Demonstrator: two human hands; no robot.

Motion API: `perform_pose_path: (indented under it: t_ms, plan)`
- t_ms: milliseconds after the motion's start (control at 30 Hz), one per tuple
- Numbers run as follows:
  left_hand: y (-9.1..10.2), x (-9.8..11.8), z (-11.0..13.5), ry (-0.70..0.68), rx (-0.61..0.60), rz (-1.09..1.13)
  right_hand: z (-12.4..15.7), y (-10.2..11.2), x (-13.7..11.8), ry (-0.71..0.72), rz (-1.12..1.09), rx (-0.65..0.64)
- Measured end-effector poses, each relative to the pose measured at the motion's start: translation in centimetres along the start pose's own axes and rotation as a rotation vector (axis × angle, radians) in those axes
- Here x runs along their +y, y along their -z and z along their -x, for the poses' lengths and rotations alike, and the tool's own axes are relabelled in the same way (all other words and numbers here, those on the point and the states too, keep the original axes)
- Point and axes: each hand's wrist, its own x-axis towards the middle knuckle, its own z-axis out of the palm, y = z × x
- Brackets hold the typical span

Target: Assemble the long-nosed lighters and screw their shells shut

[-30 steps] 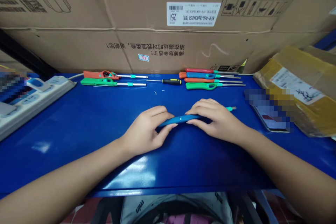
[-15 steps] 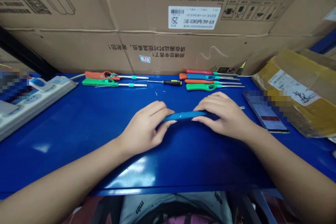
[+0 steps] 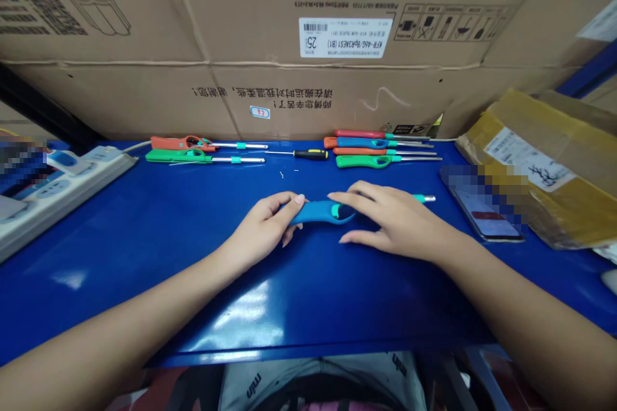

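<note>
A blue long-nosed lighter (image 3: 318, 212) lies across the middle of the blue table (image 3: 168, 231), its metal tip poking out to the right. My left hand (image 3: 263, 231) pinches the left end of its handle. My right hand (image 3: 393, 221) lies over its right part, fingers stretched and resting on it. At the back left lie an orange lighter (image 3: 186, 142) and a green lighter (image 3: 187, 156). A small black-and-yellow screwdriver (image 3: 308, 154) lies at the back centre. A bunch of several coloured lighters (image 3: 371, 148) lies at the back right.
Large cardboard boxes (image 3: 308, 45) wall off the back. A white power strip (image 3: 53, 183) sits at the left edge. A phone (image 3: 475, 205) and a taped yellow parcel (image 3: 544, 167) lie at the right. Two tiny bits (image 3: 284, 173) lie near the screwdriver.
The blue lighter has been turned so its side with the trigger opening faces up. My right hand's fingers have stretched out flatter over it; my left hand has shifted its grip at the handle end.
</note>
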Motion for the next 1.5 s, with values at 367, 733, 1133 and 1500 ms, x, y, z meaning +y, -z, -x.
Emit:
perform_pose_path:
  t_ms: [367, 733, 1133, 1500]
  plan:
    - [0.4, -0.4, 0.9, -0.633, -0.012, -0.47, 0.2, 0.2, -0.3, 0.069, -0.118, 0.17]
    - [-0.2, -0.6, 1.1, -0.713, -0.095, -0.533, 0.1, -0.5, -1.0, 0.121, -0.139, 0.19]
    - [1.9, -1.0, 0.0, -0.721, 0.154, -0.632, 1.0, 0.6, 4.1, -0.194, 0.292, 0.103]
    - [1.7, -0.8, 0.2, -0.687, 0.216, -0.599, 1.7, 0.3, 7.6, -0.35, 0.239, 0.061]
